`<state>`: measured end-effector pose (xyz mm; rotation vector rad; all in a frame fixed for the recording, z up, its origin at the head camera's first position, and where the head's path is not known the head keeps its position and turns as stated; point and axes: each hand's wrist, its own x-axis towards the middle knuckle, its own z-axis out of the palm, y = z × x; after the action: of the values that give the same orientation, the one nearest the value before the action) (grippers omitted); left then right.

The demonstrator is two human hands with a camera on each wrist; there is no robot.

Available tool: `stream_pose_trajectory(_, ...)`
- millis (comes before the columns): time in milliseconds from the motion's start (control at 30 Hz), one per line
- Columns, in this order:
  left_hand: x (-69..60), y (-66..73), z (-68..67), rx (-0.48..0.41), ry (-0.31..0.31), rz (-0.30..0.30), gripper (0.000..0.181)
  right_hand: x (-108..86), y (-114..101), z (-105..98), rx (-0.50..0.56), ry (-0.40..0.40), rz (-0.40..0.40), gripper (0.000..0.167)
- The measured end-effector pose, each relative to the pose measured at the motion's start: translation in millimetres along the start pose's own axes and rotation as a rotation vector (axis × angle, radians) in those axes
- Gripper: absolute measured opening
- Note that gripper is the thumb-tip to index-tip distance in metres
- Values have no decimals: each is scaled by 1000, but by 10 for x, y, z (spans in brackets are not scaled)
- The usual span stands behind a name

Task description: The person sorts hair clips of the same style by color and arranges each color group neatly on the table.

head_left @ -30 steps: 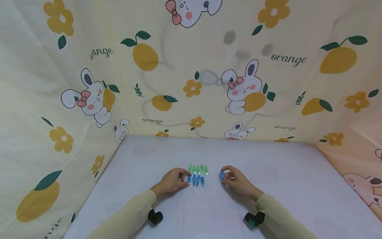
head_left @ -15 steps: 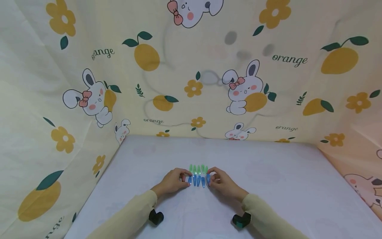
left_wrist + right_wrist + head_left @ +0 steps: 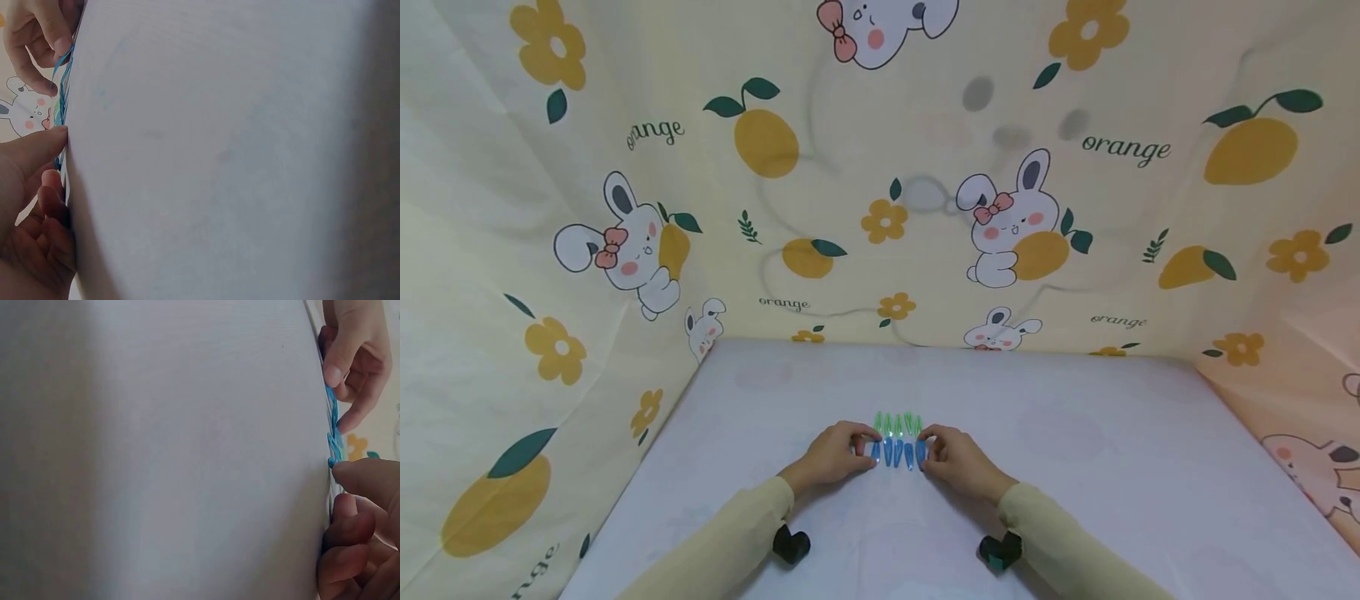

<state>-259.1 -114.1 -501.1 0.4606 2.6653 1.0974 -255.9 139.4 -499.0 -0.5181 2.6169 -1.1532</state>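
Several blue hair snap clips point(image 3: 898, 454) lie side by side in a row on the white table. Just behind them is a row of several green hair clips point(image 3: 898, 426). My left hand point(image 3: 833, 454) pinches the blue clip at the left end point(image 3: 876, 452) between thumb and finger. At the other end, my right hand point(image 3: 961, 460) has thumb and index finger on the rightmost blue clip point(image 3: 922, 452). In the left wrist view that blue clip point(image 3: 60, 61) looks tilted under the right hand point(image 3: 44, 31). Fingers partly cover both end clips.
The white tabletop point(image 3: 1075, 450) spreads around both rows. Behind it hangs a cream cloth point(image 3: 850, 167) printed with rabbits and oranges, which also runs along the left and right sides. Each wrist wears a black camera mount point(image 3: 792, 546).
My right hand has moved left with a blue clip, bringing it to the right end of the blue row. The left hand has stayed at the left end.
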Motion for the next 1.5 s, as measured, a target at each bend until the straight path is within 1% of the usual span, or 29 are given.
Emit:
stream_pose_trajectory(100,-1,-8,2,0,-2,-4,38,2,-42,7,-9,5,25,39)
stream_pose_trajectory(233,-3,-18,3,3,0,-7,37,0,-97,12,-26,16,33,41)
stream_pose_trajectory(467,-7,-22,-13,-11,6,-8,37,20,-112,24,-45,20,17,23)
stream_pose_trajectory(600,-5,-32,-20,-12,8,-10,37,29,-109,21,-37,12,4,23)
stream_pose_trajectory(733,-8,-28,-24,-20,5,1,37,23,-108,15,-34,11,-3,23)
stream_pose_trajectory(1033,-31,-21,-20,-22,3,33,37,14,-82,25,-68,10,7,22)
stream_pose_trajectory(1300,-28,-11,-21,-31,-5,33,37,1,-70,9,-41,6,11,24)
stream_pose_trajectory(1500,-38,-15,-27,-86,2,35,34,-21,-4,-9,11,0,-19,27)
